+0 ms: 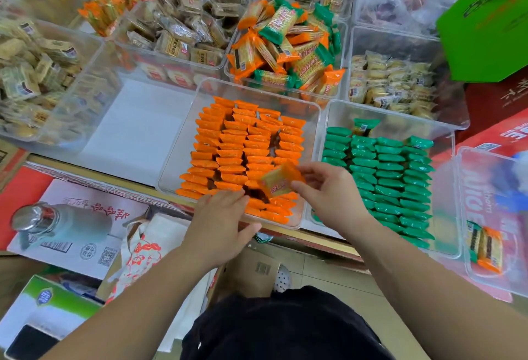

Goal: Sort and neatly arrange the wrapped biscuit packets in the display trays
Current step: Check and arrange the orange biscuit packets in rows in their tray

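Shop shelving fills the view, a white surface [137, 131] crowded with clear plastic trays of wrapped snacks, seen from above by a person standing at its near edge.

Nearest the person, in the middle, a clear tray [257, 94] holds orange biscuit packets [234, 154] standing on edge in four close rows that run from near to far. The near end of the right-hand rows has a dark gap among the packets. Just beside it on the right, a second clear tray [400, 119] holds green biscuit packets [391, 176] lined up in the same way.

The right hand [328, 196] hovers over the near right part of the orange tray. Its thumb and fingers pinch one orange packet [281, 181], held tilted above the rows and clear of them. The left hand [223, 216] reaches over the near rim of the same tray. Its fingers [228, 198] lie fairly straight and close together on the packet tops beside the gap, with the thumb spread away toward the person. This hand is somewhat blurred.

Farther back, a mixed tray [344, 54] holds orange and green packets heaped loosely. Other trays around it hold pale and brown wrapped snacks.

At the near right, a smaller tray [468, 271] holds a couple of packets [485, 248]. On the near left, below the surface, lie a bottle with a shiny metal cap [57, 222] on a white cardboard box [85, 248], and a printed cloth bag [140, 251]. A bright green bag [485, 22] sits at the far right.
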{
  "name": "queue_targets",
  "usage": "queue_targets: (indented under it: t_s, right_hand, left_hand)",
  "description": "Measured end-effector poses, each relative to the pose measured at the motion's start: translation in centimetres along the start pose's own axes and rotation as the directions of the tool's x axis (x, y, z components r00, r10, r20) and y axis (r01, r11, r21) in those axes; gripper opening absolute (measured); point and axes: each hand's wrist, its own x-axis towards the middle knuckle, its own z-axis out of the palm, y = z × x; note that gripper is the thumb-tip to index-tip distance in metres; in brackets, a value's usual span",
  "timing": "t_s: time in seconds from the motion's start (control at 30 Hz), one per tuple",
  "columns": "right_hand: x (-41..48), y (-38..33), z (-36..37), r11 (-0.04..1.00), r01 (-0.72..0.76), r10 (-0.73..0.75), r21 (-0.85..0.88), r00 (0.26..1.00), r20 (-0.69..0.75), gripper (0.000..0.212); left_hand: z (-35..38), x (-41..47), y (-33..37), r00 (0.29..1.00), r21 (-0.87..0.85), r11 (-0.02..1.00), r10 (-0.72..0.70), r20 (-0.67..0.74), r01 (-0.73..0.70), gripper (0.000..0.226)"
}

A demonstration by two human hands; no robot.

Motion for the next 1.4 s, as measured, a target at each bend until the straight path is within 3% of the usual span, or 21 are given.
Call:
queue_targets:
  t_s: [0.13,0.37,0.6,0.67,0.73,0.83,0.93,1.2,1.3,1.4]
  right_hand:
    - [2.0,-0.8,1.7,0.944,0.179,-0.157,-0.277,0.982,0.101,0.029]
    - [4.0,-0.4,4.9,0.847,0.265,-0.104,-0.461,0.933,0.344,0.027]
    - [4.3,0.6,7.3,0.661,0.410,-0.167,-0.629,0.897,0.409,0.023]
    - [4.6,0.9,7.6,0.622,0.427,-0.181,-0.656,0.894,0.411,0.021]
    - [4.9,1.1,7.8,0.614,0.434,-0.183,-0.659,0.891,0.416,0.018]
    - [5.4,0.8,7.2,0.647,0.450,-0.155,-0.616,0.868,0.471,0.024]
    - [6.3,0.6,6.0,0.759,0.345,-0.099,-0.552,0.899,0.426,0.031]
    - [7.1,0.5,7.5,0.515,0.393,-0.154,-0.762,0.917,0.368,0.019]
    - [7.2,0.3,7.6,0.522,0.395,-0.183,-0.756,0.917,0.353,0.015]
    - [6.9,-0.7,6.2,0.601,0.368,-0.196,-0.710,0.929,0.315,0.013]
  left_hand:
    - [1.1,0.9,-0.6,0.998,0.105,0.993,0.049,0.035,-0.053,0.080]
    - [1.7,1.3,-1.0,0.997,0.055,0.996,0.073,-0.040,-0.070,0.080]
    - [3.1,1.0,-1.9,0.974,-0.084,0.992,0.079,-0.213,-0.098,0.049]
    - [3.0,1.1,-1.8,0.970,-0.104,0.991,0.061,-0.237,-0.088,0.059]
    - [2.9,1.4,-1.5,0.976,-0.020,0.997,0.071,-0.205,-0.077,0.078]
    - [2.9,1.7,-1.0,0.983,0.110,0.991,0.091,-0.159,-0.074,0.084]
    - [3.1,2.0,-1.0,0.988,0.141,0.989,0.069,-0.141,-0.049,0.084]
    - [3.1,2.4,-0.6,0.991,0.153,0.987,0.059,-0.119,-0.041,0.078]
    - [2.7,2.7,-0.4,0.993,0.150,0.987,0.069,-0.093,-0.055,0.072]
    - [2.4,3.1,0.0,0.994,0.165,0.984,0.082,-0.078,-0.068,0.071]
